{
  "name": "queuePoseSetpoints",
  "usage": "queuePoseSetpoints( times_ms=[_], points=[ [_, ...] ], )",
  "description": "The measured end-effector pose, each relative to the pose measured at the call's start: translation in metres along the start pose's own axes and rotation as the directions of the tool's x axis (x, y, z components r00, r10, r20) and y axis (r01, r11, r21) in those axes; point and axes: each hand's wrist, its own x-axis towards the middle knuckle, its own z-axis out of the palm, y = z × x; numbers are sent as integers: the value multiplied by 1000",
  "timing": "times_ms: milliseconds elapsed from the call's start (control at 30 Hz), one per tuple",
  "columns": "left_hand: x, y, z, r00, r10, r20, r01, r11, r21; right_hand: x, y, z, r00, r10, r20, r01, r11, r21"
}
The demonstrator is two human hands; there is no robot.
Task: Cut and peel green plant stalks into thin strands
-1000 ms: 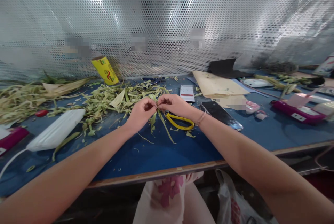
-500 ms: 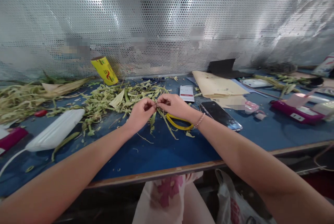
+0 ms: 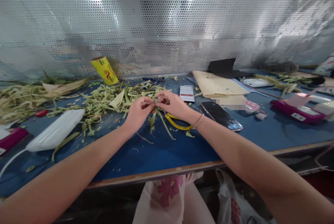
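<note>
My left hand [image 3: 137,111] and my right hand [image 3: 174,106] meet over the blue table, fingertips pinched together. Between them is a small piece of pale green plant strip [image 3: 165,125], its long ends hanging down toward the tabletop. The exact point of the grip is mostly hidden by my fingers. Just behind and left of my hands spreads a heap of dry, curled green plant pieces [image 3: 100,102]. A yellow looped handle [image 3: 179,124] lies under my right wrist, its other end covered.
A white padded pouch [image 3: 56,130] with a cord lies at left. Rightward are a dark phone [image 3: 221,115], a lit phone [image 3: 187,93], beige paper [image 3: 219,84] and a magenta device [image 3: 297,112]. A yellow tube [image 3: 104,71] leans on the perforated metal screen [image 3: 161,15].
My fingers have shifted slightly, the left ones straightening a little and the right ones lifting. The hanging strip has swung a bit to the left. Both hands stay in the same place.
</note>
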Motion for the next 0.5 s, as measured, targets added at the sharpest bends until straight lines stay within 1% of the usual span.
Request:
queuePoseSetpoints(
  times_ms=[200,367,500],
  points=[
    [2,-3,1,999,-10,36,10,1000,-9,-1,1,-1,1000,13,21,-13,1000,-16],
    [1,-3,1,996,-10,89,16,998,-64,-1,-3,-3,999,22,26,-19,995,-93],
    [1,-4,1,997,-17,72,20,999,-46,-1,-5,-1,999,8,39,-2,990,-140]
  ],
)
